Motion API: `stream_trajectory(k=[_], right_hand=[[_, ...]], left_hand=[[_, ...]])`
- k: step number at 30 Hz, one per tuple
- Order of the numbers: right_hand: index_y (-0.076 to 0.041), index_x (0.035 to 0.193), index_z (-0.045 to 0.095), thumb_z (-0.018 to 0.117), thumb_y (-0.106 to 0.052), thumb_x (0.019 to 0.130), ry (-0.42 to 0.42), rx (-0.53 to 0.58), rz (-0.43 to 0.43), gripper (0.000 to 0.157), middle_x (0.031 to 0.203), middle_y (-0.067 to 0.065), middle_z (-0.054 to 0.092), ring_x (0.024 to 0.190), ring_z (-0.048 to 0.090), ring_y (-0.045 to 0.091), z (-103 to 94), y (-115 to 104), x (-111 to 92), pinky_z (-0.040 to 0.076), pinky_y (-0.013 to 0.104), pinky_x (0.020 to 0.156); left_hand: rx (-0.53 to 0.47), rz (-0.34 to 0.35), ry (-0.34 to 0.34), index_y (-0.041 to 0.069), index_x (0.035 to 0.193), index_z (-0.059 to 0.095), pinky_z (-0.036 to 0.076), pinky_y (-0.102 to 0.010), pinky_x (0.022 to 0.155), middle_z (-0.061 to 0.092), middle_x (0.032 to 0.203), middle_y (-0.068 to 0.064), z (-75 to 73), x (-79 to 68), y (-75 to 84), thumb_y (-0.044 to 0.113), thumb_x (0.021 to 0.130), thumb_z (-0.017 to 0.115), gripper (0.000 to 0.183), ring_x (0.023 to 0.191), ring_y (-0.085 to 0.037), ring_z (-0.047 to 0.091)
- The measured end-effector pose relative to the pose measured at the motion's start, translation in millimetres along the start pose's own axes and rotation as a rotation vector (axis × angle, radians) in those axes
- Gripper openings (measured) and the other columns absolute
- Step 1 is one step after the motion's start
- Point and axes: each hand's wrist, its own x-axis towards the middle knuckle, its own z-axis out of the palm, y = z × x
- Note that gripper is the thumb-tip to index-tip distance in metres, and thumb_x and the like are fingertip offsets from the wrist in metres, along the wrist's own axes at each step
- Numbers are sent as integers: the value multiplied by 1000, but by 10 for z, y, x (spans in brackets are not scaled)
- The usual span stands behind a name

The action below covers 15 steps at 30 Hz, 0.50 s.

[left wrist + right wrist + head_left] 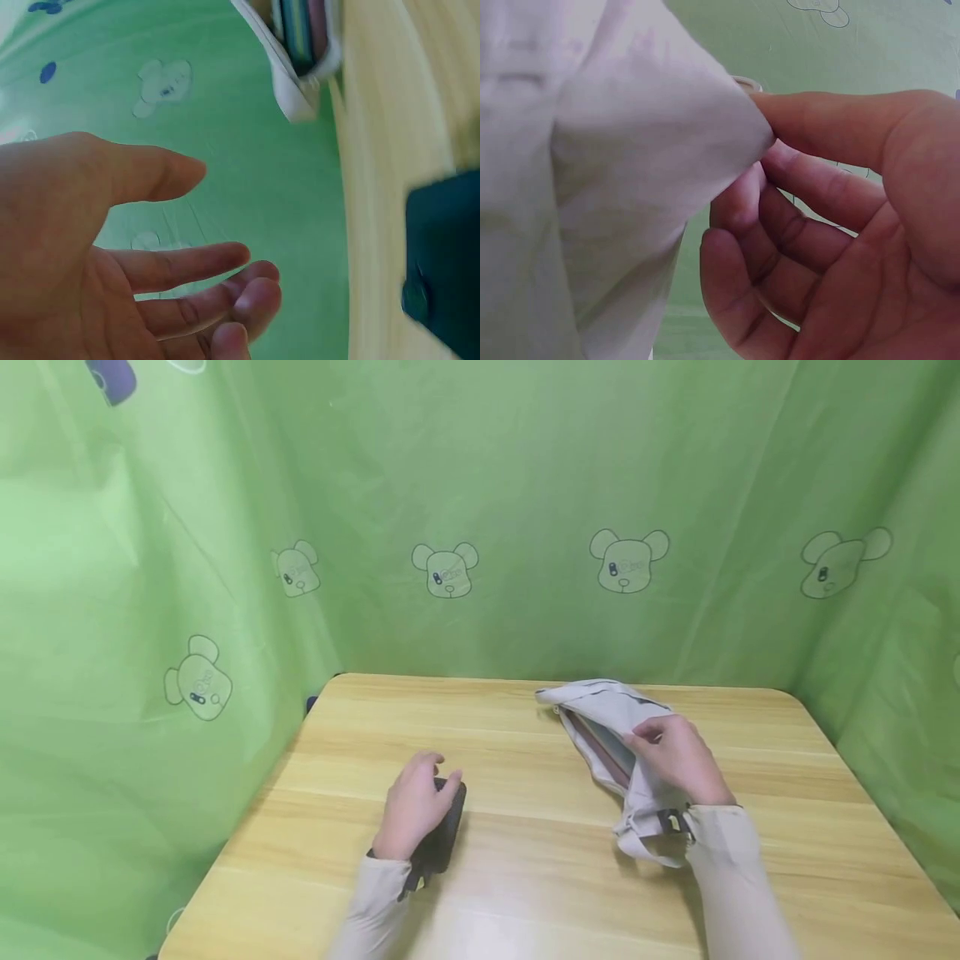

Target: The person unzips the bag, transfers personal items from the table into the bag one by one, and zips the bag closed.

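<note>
A pale grey fabric bag (600,697) lies on the table, its mouth gaping. My right hand (678,756) pinches the edge of the bag's opening between thumb and index finger; in the right wrist view the cloth (652,142) is drawn to a point at the fingertips. Flat items inside the bag (298,34) show blue-green and pinkish edges in the left wrist view. My left hand (415,806) hovers with loosely bent fingers and holds nothing. Beside and partly beneath it is a dark rectangular object (451,827) with a small round bump, its kind unclear.
The wood-patterned table (525,877) has rounded far corners. A green curtain (480,468) printed with bear heads hangs behind and along both sides. A strap (648,853) of the bag trails toward the near side.
</note>
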Motion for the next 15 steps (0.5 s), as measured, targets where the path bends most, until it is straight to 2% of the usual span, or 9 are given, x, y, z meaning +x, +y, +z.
stream_trajectory(k=[2, 8, 15], right_hand=[[3, 113, 74, 67, -25, 99, -3, 0, -3, 32, 112, 25, 75, 97, 70, 33, 3, -5, 0, 57, 38, 77], [4, 114, 74, 66, -25, 99, -2, -3, -6, 33, 113, 26, 75, 98, 70, 34, -5, 10, -3, 58, 39, 77], [4, 113, 74, 67, -26, 99, -5, 2, -13, 33, 112, 26, 75, 97, 70, 34, 0, 5, 5, 57, 37, 76]], left_hand=[[45, -43, -8, -3, 127, 66, 63, -48, 80, 70, 120, -21, 0, -47, -83, 37, 99, 66, 49, 105, -35, 70], [192, -140, -83, -8, 129, 63, 61, -48, 71, 66, 113, -23, 47, -133, -241, 48, 95, 68, 65, 95, -36, 68], [212, -221, -176, -13, 134, 54, 60, -50, 75, 64, 109, -26, 87, -213, -252, 52, 89, 75, 81, 92, -37, 67]])
